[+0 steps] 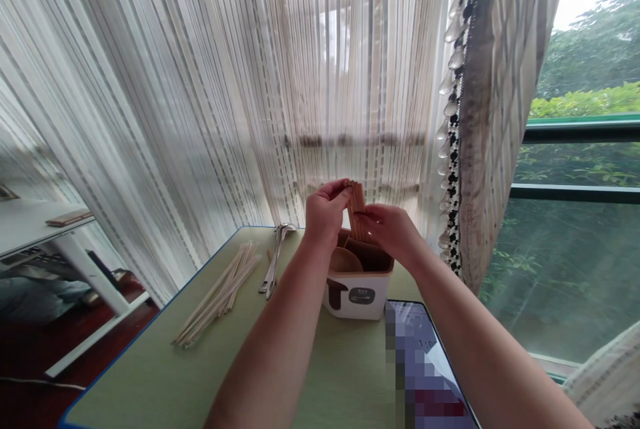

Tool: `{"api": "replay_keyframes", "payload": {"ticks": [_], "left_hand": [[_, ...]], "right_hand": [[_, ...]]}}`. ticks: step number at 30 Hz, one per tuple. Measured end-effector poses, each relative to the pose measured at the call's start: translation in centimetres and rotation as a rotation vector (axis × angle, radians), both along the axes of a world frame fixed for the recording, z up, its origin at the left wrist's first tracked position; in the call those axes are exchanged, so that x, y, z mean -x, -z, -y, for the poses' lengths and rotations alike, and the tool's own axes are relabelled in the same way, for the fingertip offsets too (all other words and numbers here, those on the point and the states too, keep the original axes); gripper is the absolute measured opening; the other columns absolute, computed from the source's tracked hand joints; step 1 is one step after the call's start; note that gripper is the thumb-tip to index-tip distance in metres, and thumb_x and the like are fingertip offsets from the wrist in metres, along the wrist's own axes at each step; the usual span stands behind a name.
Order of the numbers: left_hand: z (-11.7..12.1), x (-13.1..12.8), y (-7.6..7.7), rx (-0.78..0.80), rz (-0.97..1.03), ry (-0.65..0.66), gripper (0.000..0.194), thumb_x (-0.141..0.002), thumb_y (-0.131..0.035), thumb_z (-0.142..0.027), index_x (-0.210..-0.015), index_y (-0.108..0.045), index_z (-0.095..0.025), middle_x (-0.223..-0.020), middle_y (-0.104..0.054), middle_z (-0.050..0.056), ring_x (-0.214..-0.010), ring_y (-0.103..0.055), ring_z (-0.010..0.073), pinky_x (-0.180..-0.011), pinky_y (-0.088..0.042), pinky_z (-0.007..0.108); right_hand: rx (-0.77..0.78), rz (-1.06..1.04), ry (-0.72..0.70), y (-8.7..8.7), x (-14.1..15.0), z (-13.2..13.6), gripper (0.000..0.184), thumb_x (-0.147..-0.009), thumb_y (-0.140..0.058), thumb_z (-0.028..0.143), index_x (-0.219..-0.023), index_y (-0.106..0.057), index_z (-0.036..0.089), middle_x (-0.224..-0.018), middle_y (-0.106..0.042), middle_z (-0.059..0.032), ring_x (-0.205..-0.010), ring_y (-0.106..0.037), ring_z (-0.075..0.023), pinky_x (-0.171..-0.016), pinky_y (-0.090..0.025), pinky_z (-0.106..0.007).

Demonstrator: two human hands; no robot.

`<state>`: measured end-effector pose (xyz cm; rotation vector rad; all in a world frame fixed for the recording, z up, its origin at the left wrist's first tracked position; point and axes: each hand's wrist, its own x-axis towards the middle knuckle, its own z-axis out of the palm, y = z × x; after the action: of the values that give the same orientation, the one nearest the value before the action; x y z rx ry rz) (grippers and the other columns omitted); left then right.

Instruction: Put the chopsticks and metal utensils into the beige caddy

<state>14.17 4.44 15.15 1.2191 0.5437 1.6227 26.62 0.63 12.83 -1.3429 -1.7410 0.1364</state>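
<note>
A bundle of brown wooden chopsticks (357, 206) stands nearly upright at the back of a white utensil holder (365, 296) with a brown rim. My left hand (326, 210) pinches the bundle near its top. Lower down on the other side, the fingers of my right hand (393, 228) close on the same chopsticks. Their lower ends are hidden inside the holder. A round brown piece (346, 260), perhaps a spoon's bowl, shows in the holder's left compartment.
Pale chopsticks (220, 302) lie in a loose pile on the green table (150, 362). Metal utensils (275, 259) rest between that pile and my left forearm. A dark-edged screen device (425, 342) lies in front of the holder. Sheer curtains (225, 82) hang behind the table.
</note>
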Motion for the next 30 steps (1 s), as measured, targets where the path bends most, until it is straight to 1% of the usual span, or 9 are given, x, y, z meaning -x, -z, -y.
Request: {"api": "replay_keyframes", "payload": {"ticks": [4, 9, 13, 18, 21, 26, 30], "left_hand": [[-0.1, 0.6, -0.1, 0.039, 0.010, 0.072, 0.025, -0.061, -0.074, -0.021, -0.085, -0.070, -0.014, -0.081, -0.069, 0.004, -0.075, -0.064, 0.0128, -0.077, -0.052, 0.031], [-0.2, 1.1, -0.1, 0.131, 0.007, 0.161, 0.026, -0.057, -0.078, -0.022, -0.080, -0.070, -0.012, -0.074, -0.068, 0.004, -0.068, -0.064, 0.0133, -0.075, -0.053, 0.033], [-0.2, 1.2, -0.1, 0.146, -0.032, 0.148, 0.026, -0.056, -0.079, -0.023, -0.077, -0.069, -0.011, -0.071, -0.068, 0.005, -0.066, -0.063, 0.0141, -0.074, -0.053, 0.034], [-0.2, 1.1, 0.0, 0.091, -0.105, 0.079, 0.026, -0.057, -0.077, -0.022, -0.079, -0.069, -0.011, -0.074, -0.068, 0.005, -0.067, -0.062, 0.0136, -0.071, -0.052, 0.032], [-0.2, 1.1, 0.0, 0.086, -0.145, 0.087, 0.025, -0.059, -0.075, -0.022, -0.080, -0.069, -0.011, -0.075, -0.067, 0.006, -0.067, -0.061, 0.0138, -0.069, -0.052, 0.031], [-0.3, 1.1, 0.1, 0.107, -0.164, 0.119, 0.025, -0.057, -0.076, -0.021, -0.078, -0.068, -0.011, -0.073, -0.066, 0.005, -0.065, -0.060, 0.0130, -0.066, -0.050, 0.029], [-0.4, 1.1, 0.2, 0.119, -0.170, 0.126, 0.027, -0.056, -0.077, -0.022, -0.079, -0.067, -0.012, -0.074, -0.066, 0.004, -0.066, -0.060, 0.0129, -0.067, -0.050, 0.030]], "right_hand": [[-0.002, -0.057, -0.040, 0.5, 0.4, -0.3, 0.030, -0.080, -0.050, 0.043, -0.078, -0.067, 0.018, -0.064, -0.061, -0.0003, -0.059, -0.050, -0.0119, -0.052, -0.033, -0.022], [0.022, -0.054, -0.049, 0.6, 0.3, -0.4, 0.030, -0.079, -0.052, 0.045, -0.078, -0.067, 0.018, -0.061, -0.059, 0.0002, -0.057, -0.048, -0.0117, -0.050, -0.031, -0.022], [0.034, -0.054, -0.056, 0.5, 0.2, -0.3, 0.030, -0.079, -0.052, 0.044, -0.081, -0.068, 0.019, -0.063, -0.061, -0.0002, -0.059, -0.049, -0.0123, -0.051, -0.031, -0.022], [0.033, -0.058, -0.037, 0.6, 0.3, -0.4, 0.030, -0.078, -0.053, 0.044, -0.079, -0.067, 0.018, -0.065, -0.062, -0.0009, -0.061, -0.052, -0.0134, -0.053, -0.034, -0.022], [0.029, -0.031, -0.026, 0.7, 0.3, -0.4, 0.031, -0.078, -0.052, 0.045, -0.079, -0.067, 0.018, -0.066, -0.063, -0.0019, -0.061, -0.053, -0.0138, -0.053, -0.034, -0.023], [0.029, -0.009, -0.028, 0.9, 0.1, -0.8, 0.031, -0.078, -0.052, 0.046, -0.078, -0.066, 0.018, -0.067, -0.064, -0.0019, -0.061, -0.053, -0.0139, -0.054, -0.036, -0.023], [0.023, -0.016, -0.041, 1.2, 0.0, -1.0, 0.030, -0.078, -0.053, 0.046, -0.076, -0.065, 0.018, -0.068, -0.065, -0.0015, -0.061, -0.054, -0.0140, -0.055, -0.037, -0.023]]}}
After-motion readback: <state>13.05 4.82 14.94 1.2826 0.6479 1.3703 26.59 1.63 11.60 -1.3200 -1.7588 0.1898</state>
